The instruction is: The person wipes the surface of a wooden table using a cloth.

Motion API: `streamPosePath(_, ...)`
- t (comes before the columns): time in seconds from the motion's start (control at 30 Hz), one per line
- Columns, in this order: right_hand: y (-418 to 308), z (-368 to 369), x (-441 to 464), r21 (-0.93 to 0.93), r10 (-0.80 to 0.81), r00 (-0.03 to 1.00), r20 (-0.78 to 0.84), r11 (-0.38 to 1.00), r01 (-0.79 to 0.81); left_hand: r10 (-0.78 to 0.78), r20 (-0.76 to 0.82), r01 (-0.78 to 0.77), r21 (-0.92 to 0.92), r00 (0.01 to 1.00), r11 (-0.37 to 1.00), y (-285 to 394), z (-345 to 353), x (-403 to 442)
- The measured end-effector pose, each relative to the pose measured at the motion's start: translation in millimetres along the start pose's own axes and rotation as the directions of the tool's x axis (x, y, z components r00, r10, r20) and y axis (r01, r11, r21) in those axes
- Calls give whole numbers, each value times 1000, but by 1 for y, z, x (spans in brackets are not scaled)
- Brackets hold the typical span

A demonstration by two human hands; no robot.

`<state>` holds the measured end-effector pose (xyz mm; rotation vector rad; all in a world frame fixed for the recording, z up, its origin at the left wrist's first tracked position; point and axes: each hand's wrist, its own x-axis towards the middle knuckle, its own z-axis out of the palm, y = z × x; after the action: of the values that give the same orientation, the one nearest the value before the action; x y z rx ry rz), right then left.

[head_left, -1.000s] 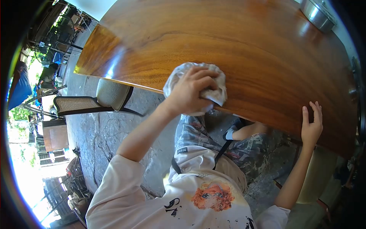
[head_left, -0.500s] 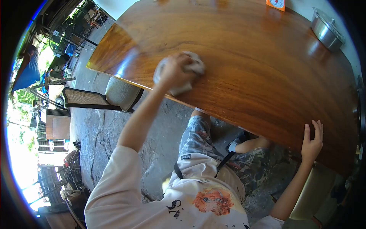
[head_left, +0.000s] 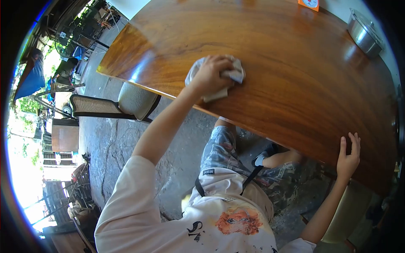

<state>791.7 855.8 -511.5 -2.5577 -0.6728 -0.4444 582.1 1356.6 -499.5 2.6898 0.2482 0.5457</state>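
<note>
A crumpled whitish cloth (head_left: pixel 235 75) lies bunched on the glossy brown wooden table (head_left: pixel 278 76), close to its near edge. My left hand (head_left: pixel 212 75) presses down on it, fingers curled into the fabric. Farther right, my right hand (head_left: pixel 349 156) rests by the table's near edge with its fingers stretched out and spread, holding nothing.
A metal pot with a lid (head_left: pixel 365 33) and an orange scale (head_left: pixel 309 4) stand at the table's far right. A chair with a woven back (head_left: pixel 96 106) is at the left, a pale chair seat (head_left: pixel 348 211) at the lower right. A fan (head_left: pixel 67 40) stands behind.
Compared with half a second ago, my left hand and the cloth have moved right across the table. My right hand stays at the edge. The view has tilted since the first frame, showing the orange scale.
</note>
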Motion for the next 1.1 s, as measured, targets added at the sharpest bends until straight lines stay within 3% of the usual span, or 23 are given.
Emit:
streamPosePath(0.03,2,1,1,3,-5,1000,-2,1000,5,-55,-33,55,17,998,998,-11,2,7)
streamPosePath(0.13,4,2,3,-6,-12,1000,8,1000,12,-92,110,87,50,990,995,5,-6,17)
streamPosePath(0.17,3,1,2,-7,-4,1000,8,1000,4,52,48,-52,-1,997,999,12,2,6)
streamPosePath(0.27,-2,-2,2,-15,17,1000,8,1000,-16,103,118,-99,-39,988,994,11,-2,4)
streamPosePath(0.3,-1,-1,-2,-6,20,1000,12,1000,-20,14,80,-14,9,997,1000,0,-4,15)
streamPosePath(0.4,3,1,5,-3,2,1000,3,1000,-2,-85,195,71,76,977,995,-2,-17,30)
streamPosePath(0.43,3,2,4,-13,0,1000,4,1000,0,31,164,-39,42,986,998,4,-11,19)
streamPosePath(0.53,1,-2,3,-9,18,1000,-4,1000,-18,81,216,-76,-28,973,997,22,-10,6)
streamPosePath(0.67,1,0,3,5,1,1000,6,1000,-1,-84,191,89,-18,978,996,-3,-9,19)
streamPosePath(0.7,2,0,4,-2,-4,1000,4,1000,4,29,162,-31,9,986,999,2,-5,16)
streamPosePath(0.8,3,1,1,-9,3,1000,-6,1000,-3,38,227,-20,-79,973,997,14,1,10)
streamPosePath(0.93,3,1,1,-9,10,1000,12,1000,-9,-129,216,143,-52,968,988,-11,-4,27)
streamPosePath(0.97,4,2,1,-13,17,1000,20,1000,-17,-93,229,92,15,969,996,1,-9,25)
streamPosePath(1.1,3,2,0,-10,26,1000,14,1000,-26,16,228,-15,-7,974,1000,0,0,17)
